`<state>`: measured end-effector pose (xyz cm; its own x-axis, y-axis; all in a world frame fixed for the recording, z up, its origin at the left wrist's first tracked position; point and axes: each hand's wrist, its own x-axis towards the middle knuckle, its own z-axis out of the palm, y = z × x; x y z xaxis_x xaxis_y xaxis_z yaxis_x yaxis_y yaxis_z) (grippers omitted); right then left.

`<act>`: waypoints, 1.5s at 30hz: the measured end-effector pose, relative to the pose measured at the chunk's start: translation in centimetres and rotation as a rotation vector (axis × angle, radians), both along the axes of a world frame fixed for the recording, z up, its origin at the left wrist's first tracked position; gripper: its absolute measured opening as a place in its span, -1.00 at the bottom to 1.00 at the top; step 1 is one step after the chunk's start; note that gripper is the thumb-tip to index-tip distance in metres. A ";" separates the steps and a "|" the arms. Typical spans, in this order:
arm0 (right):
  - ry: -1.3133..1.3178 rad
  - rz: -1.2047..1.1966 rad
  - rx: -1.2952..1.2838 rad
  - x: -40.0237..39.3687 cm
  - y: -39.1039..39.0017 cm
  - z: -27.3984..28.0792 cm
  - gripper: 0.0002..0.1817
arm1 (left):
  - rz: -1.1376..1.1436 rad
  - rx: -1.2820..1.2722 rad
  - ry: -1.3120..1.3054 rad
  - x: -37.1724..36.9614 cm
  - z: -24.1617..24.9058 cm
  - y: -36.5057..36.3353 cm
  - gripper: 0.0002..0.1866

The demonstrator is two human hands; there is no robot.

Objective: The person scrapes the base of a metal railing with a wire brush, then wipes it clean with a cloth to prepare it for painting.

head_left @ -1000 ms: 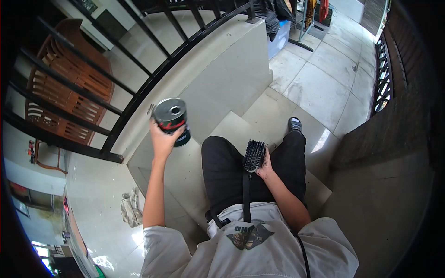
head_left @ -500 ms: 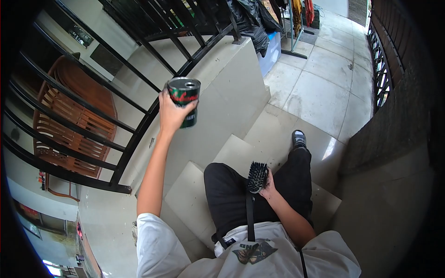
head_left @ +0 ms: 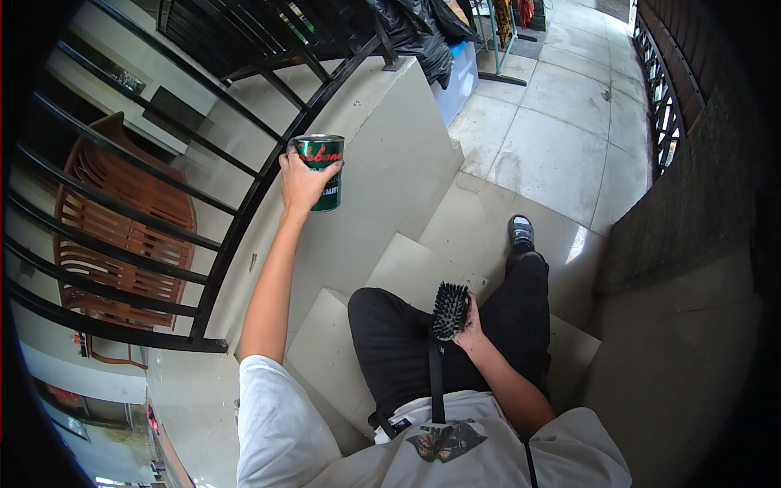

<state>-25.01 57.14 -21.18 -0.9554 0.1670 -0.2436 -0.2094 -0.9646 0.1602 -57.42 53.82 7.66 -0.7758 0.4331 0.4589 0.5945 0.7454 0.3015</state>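
A green can [head_left: 327, 180] with red and white lettering is held up beside the black railing by my left hand [head_left: 303, 180], thumb across its front and the other fingers partly hidden behind it. The can is nearly upright. In front of my lap, my right hand [head_left: 470, 325] is closed on a black brush [head_left: 450, 311], whose bristles face up toward the camera. The back of the brush and some of my fingers are hidden.
Black metal railing [head_left: 220, 260] curves along the left on a tiled ledge [head_left: 382, 154]. Behind it stands a wooden bench [head_left: 122, 228]. Tiled steps [head_left: 407, 264] lie under my legs. Black plastic [head_left: 415, 32] hangs over a blue-white box [head_left: 460, 81]. A dark wall [head_left: 675, 220] is at right.
The can now stands more level, so its open top shows less and its label more. The view has shifted slightly. The brush stays in nearly the same place.
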 end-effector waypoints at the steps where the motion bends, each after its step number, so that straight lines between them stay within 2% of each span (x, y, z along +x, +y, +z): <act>1: 0.001 -0.002 -0.003 -0.1 0.1 -0.2 -0.51 | 0.019 -0.015 -0.006 0.4 0.3 0.4 0.09; 7: -0.075 -0.020 -0.006 0.1 0.6 0.6 -0.53 | 0.081 0.010 -0.079 -1.8 1.3 3.2 0.09; 11: -0.048 -0.016 -0.019 0.7 1.1 0.6 -0.51 | 0.123 0.026 -0.111 -2.6 1.1 5.0 0.01; 13: -0.032 -0.008 -0.038 0.9 1.3 0.6 -0.50 | 0.201 -0.089 -0.148 -2.4 1.1 6.1 0.07; 15: -0.050 -0.041 -0.040 1.0 1.3 0.7 -0.53 | 0.205 -0.153 -0.077 -2.4 0.6 7.4 0.07; 17: -0.053 -0.045 -0.048 1.0 1.3 0.1 -0.53 | 0.240 -0.386 0.142 -3.2 0.0 8.9 0.07; 21: -0.067 -0.032 -0.104 0.9 1.7 0.6 -0.53 | 0.289 -0.491 0.225 -5.5 -1.0 12.0 0.07; 26: -0.089 0.009 -0.139 0.5 1.9 0.8 -0.52 | 0.399 -0.597 0.159 -8.1 -2.1 14.4 0.10; 30: -0.113 0.005 -0.164 -0.1 2.4 1.4 -0.52 | 0.389 -0.633 0.134 -9.3 -3.1 16.0 0.11; 36: -0.097 0.036 -0.180 0.0 2.6 1.0 -0.47 | 0.349 -0.513 0.094 -9.8 -3.7 14.5 0.12; 41: -0.128 0.009 -0.131 0.1 3.1 1.7 -0.50 | 0.083 -0.114 -0.021 -5.0 -5.1 9.9 0.11; 45: -0.135 -0.005 -0.115 0.2 2.5 1.3 -0.46 | -0.101 0.028 -0.025 -0.6 -8.1 4.3 0.04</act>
<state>-24.82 59.60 -19.89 -0.9121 0.1355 -0.3870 -0.2413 -0.9404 0.2395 -57.98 58.13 -0.42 -0.7400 0.4974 0.4528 0.6585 0.6729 0.3371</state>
